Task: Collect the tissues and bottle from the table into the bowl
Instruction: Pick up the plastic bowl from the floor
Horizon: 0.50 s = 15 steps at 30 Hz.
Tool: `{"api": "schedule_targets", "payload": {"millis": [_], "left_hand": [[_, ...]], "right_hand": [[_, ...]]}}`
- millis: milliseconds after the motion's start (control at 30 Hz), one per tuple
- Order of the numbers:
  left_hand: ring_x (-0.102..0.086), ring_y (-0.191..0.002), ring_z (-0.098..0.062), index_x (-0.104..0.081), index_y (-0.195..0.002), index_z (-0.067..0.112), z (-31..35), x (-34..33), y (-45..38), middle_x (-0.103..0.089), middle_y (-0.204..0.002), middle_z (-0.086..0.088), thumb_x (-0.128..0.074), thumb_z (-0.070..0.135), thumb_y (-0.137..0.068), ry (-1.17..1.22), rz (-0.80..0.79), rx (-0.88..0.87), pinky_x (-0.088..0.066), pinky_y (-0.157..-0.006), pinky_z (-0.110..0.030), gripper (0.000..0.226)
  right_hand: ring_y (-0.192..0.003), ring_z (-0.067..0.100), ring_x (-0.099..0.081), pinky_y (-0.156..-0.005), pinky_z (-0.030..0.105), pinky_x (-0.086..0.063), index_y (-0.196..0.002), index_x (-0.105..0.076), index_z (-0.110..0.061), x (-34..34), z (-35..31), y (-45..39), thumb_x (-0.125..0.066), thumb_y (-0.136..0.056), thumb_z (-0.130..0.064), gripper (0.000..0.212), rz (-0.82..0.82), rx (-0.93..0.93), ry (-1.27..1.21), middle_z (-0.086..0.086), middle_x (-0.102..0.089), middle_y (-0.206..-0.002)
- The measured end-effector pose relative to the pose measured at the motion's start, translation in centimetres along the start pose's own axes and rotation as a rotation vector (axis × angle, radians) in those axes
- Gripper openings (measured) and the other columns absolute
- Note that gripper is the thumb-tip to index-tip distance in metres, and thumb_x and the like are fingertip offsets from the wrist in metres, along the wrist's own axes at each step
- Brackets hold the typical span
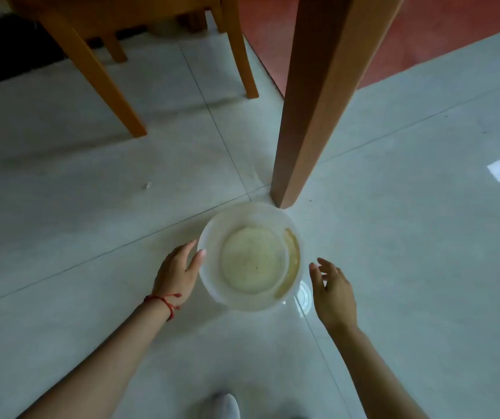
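A translucent white plastic bowl (209, 279) sits on the tiled floor just in front of a wooden table leg. It is empty, with a yellowish stained bottom. My left hand (179, 267), a red string on its wrist, touches the bowl's left rim with thumb and fingers. My right hand (331, 287) hovers open a little to the right of the bowl, fingers spread, not touching it. No tissues or bottle are in view.
The thick wooden table leg (312, 110) rises right behind the bowl. Chair legs (97, 77) stand at the back left. A red floor area (442, 34) lies at the back right. My shoe tip (223, 406) shows at the bottom edge.
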<state>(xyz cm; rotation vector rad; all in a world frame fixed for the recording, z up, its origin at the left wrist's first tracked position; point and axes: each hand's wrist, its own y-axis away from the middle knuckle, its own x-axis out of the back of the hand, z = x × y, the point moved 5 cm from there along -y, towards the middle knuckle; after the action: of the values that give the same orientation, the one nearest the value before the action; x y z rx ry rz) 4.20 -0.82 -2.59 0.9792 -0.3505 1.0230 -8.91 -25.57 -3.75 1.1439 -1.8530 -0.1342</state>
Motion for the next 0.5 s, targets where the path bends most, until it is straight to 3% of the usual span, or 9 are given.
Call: {"api": "schedule_targets", "payload": {"millis": [167,333,433,500], "left_hand": [[-0.047,-0.125,-0.026,-0.045,-0.131,0.01,-2.2,-2.4,-2.8,-0.053,-0.134,-0.011,-0.04,0.038,-0.092,0.082,0.032,0.035,-0.038,-0.105,-0.036,0.048],[-0.056,-0.111,-0.03,-0.058,-0.113,0.003,-2.1,-3.0,-4.0,-0.064,-0.118,-0.017,-0.042,0.029,-0.093,0.237,0.221,0.138,-0.035,-0.081,-0.025,0.037],[-0.054,-0.084,-0.035,-0.059,-0.079,0.002,-2.3,-2.9,-4.4,-0.064,-0.078,-0.016,-0.042,0.028,-0.092,0.216,0.27,0.144,-0.029,-0.065,-0.026,0.034],[-0.04,-0.066,-0.031,-0.04,-0.056,0.01,-2.2,-2.8,-4.2,-0.042,-0.053,-0.004,-0.043,0.027,-0.092,0.172,0.273,0.124,-0.019,-0.056,-0.033,0.04]], "right_hand": [[-0.109,0.024,-0.056,-0.091,0.039,-0.043,-0.13,-0.044,-0.016,-3.5,1.7,-2.2,-0.037,-0.095,-0.04,0.043,-0.023,-0.088,-0.137,0.01,-0.058,-0.124],[-0.108,0.026,-0.055,-0.091,0.036,-0.042,-0.127,-0.048,-0.011,-4.7,2.5,-3.2,-0.035,-0.096,-0.034,0.041,0.021,-0.1,-0.225,0.013,-0.061,-0.12],[-0.1,0.023,-0.056,-0.082,0.029,-0.039,-0.119,-0.055,-0.008,-4.8,2.0,-3.8,-0.035,-0.096,-0.029,0.037,0.033,-0.066,-0.254,0.012,-0.063,-0.116],[-0.102,0.024,-0.056,-0.08,0.027,-0.037,-0.117,-0.057,-0.007,-4.8,2.0,-4.2,-0.035,-0.096,-0.029,0.037,0.044,-0.08,-0.255,0.012,-0.063,-0.115]]}}
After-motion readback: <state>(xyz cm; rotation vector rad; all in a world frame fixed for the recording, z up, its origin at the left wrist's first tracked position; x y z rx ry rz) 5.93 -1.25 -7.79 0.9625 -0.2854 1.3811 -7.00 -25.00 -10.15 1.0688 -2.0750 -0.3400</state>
